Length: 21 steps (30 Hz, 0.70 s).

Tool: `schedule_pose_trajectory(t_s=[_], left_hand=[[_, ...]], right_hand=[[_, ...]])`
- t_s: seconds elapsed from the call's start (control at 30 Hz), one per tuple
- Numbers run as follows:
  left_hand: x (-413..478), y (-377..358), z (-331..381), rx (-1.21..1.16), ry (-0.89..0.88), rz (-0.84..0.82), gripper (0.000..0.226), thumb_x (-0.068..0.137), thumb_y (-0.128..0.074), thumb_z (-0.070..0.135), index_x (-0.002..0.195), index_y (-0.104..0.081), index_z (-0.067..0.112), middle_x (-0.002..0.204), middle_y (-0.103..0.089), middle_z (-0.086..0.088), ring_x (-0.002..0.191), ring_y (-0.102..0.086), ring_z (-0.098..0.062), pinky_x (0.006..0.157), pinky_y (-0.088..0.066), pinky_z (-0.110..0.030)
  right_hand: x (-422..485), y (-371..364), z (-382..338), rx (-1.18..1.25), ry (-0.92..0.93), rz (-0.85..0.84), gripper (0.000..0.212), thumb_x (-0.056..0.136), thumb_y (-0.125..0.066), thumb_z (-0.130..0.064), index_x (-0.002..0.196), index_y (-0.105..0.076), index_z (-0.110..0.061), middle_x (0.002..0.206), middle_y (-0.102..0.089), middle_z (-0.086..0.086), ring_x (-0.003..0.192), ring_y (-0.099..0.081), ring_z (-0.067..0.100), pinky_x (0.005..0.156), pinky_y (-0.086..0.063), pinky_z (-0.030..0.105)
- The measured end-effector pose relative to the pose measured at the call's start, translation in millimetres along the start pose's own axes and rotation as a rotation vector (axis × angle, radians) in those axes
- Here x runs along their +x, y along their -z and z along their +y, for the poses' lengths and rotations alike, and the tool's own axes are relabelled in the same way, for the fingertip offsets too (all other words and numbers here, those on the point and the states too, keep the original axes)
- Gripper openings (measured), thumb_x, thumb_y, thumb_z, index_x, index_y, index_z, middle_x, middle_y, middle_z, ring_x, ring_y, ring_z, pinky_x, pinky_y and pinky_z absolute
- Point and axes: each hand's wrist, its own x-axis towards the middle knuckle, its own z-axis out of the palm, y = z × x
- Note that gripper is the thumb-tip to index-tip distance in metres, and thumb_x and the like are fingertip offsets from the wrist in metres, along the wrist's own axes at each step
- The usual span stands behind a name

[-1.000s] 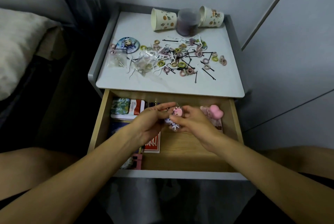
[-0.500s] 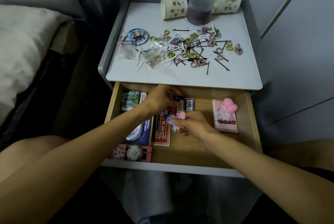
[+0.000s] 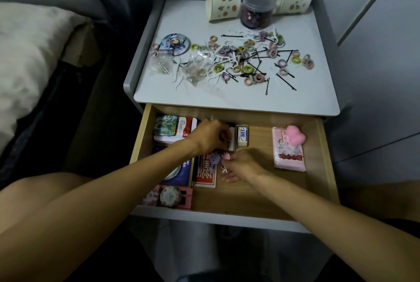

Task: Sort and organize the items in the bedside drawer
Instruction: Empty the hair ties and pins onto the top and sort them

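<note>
Your right hand [image 3: 242, 164] pinches the pink charm [image 3: 226, 156] low in the drawer [image 3: 261, 197], over the red card box [image 3: 205, 174]. Your left hand [image 3: 210, 136] curls round what looks like its ring [image 3: 225, 143]; shadow hides the pinch. Tug unevenly and the chain could snag or slip between the boxes. Farther back, loose bobby pins [image 3: 286, 81] sit ready to scatter.
</note>
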Motion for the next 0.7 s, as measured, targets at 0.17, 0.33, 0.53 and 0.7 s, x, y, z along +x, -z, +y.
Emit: schedule_pose_trajectory(t_s=[0.17,0.33,0.53,0.7], left_hand=[[1.6,-4.5,-2.0,0.004,0.001,0.004,0.023,0.079,-0.078,0.008,0.101,-0.073,0.01,0.1,-0.075,-0.007,0.095,-0.068,-0.017,0.076,-0.044,-0.015],[0.1,-7.5,-3.8,0.018,-0.01,0.014,0.019,0.079,-0.078,0.007,0.097,-0.075,0.011,0.099,-0.075,-0.005,0.094,-0.068,-0.017,0.082,-0.051,-0.024],[-2.9,-8.7,-6.3,0.124,-0.018,0.034,0.018,0.079,-0.078,0.013,0.095,-0.076,0.02,0.099,-0.074,-0.004,0.094,-0.068,-0.023,0.083,-0.055,-0.038],[-3.5,-8.0,-6.1,0.172,-0.024,0.044,0.017,0.081,-0.074,0.012,0.096,-0.075,0.021,0.1,-0.074,-0.004,0.093,-0.068,-0.023,0.081,-0.056,-0.04]], right_hand=[[-3.8,7.0,5.2,-0.128,0.056,0.022,0.011,0.102,-0.048,-0.01,0.094,-0.056,-0.01,0.08,-0.065,0.015,0.067,-0.065,0.021,0.074,-0.058,0.034],[-1.1,8.1,9.4,-0.223,0.103,0.066,0.017,0.102,-0.049,-0.016,0.088,-0.057,-0.01,0.078,-0.069,0.016,0.063,-0.068,0.023,0.063,-0.06,0.031],[1.9,13.4,9.4,-0.326,0.071,0.062,0.023,0.1,-0.054,-0.027,0.084,-0.054,-0.01,0.063,-0.066,0.007,0.045,-0.062,0.011,0.043,-0.049,0.021],[-5.8,14.6,6.8,-0.555,0.191,0.168,0.032,0.095,-0.059,-0.037,0.074,-0.06,-0.013,0.059,-0.066,0.003,0.039,-0.059,0.003,0.041,-0.045,0.013]])
